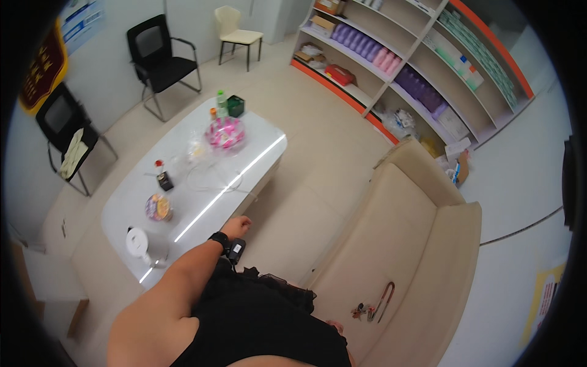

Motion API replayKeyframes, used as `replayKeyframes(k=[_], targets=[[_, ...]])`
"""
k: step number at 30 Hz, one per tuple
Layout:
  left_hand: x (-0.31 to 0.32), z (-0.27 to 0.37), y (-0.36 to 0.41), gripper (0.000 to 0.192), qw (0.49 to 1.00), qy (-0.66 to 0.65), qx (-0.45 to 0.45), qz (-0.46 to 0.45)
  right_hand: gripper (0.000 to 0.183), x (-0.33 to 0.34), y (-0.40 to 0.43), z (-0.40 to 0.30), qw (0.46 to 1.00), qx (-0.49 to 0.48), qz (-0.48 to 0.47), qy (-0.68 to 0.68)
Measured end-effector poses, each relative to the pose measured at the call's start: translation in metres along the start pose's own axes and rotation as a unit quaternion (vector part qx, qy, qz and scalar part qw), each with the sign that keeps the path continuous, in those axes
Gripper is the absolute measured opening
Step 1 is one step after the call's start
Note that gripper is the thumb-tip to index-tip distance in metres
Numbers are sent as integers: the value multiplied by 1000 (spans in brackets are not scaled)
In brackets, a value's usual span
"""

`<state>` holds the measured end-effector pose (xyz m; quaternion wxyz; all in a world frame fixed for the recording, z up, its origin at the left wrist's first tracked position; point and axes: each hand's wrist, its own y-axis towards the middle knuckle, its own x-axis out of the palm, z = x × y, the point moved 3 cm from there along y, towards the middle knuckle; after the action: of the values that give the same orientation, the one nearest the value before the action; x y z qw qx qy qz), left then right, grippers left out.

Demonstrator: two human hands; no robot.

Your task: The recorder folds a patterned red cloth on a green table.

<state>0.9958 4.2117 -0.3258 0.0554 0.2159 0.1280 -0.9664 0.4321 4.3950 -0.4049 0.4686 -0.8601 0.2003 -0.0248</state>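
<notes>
My left hand [236, 227] hangs beside the long edge of a white glossy table [197, 215], fingers loosely curled. Whether anything is inside them, I cannot tell. A black wristwatch [220, 237] is on that wrist, and a small black device [236, 250] with a cable hangs just below it. Of my right hand [336, 325] only a sliver shows past my black clothing, low over the beige sofa [399, 225]; the rest is hidden. Near it on the seat lie a bunch of keys [360, 311] and a brown U-shaped lock or strap [386, 298].
The table carries a white electric kettle [140, 243], a patterned tub [158, 207], a small black box [164, 181], a pink-patterned bowl [225, 134], a green-capped bottle [221, 103] and a dark green box [235, 106]. Chairs [167, 69] line the wall; stocked shelves [390, 78] stand beyond the sofa.
</notes>
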Motion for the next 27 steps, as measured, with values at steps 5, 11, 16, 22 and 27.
replayKeyframes(k=[5, 11, 16, 22, 27], targets=[[48, 59, 110, 24, 981, 122, 87, -124, 10, -7, 79, -30, 991, 1, 40, 129], [5, -191, 97, 31, 970, -124, -207, 34, 15, 69, 64, -241, 957, -90, -69, -267], [5, -126, 155, 21, 930, -214, -258, 148, 15, 94, 289, -412, 805, -426, -114, -397], [10, -115, 168, 24, 902, -223, -320, 186, 14, 340, 244, -559, 917, -192, -125, -327], [-80, -121, 334, 26, 917, -302, -163, 202, 26, 531, 233, -646, 850, -232, -258, -395]])
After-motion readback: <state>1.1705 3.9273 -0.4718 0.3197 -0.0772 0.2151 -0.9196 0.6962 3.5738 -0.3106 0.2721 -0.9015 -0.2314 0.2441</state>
